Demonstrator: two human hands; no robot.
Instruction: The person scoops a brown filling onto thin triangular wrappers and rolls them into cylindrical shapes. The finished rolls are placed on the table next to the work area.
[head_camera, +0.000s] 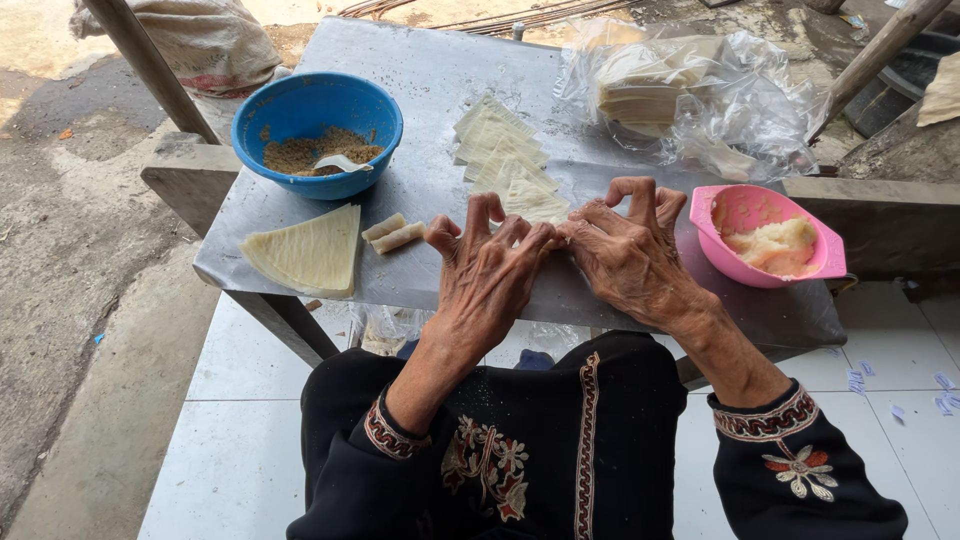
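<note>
Both hands (555, 255) pinch a wrapper (535, 205) between the blue crumb-filling bowl (317, 130) and pink paste bowl (765, 235).

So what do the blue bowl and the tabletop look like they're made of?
Blue bowl: probably plastic, going by its uniform bright colour, smooth soft sheen and thin rolled rim. Tabletop: likely sheet metal, grey and dull with faint reflections, its edge folded down at the front.
</note>
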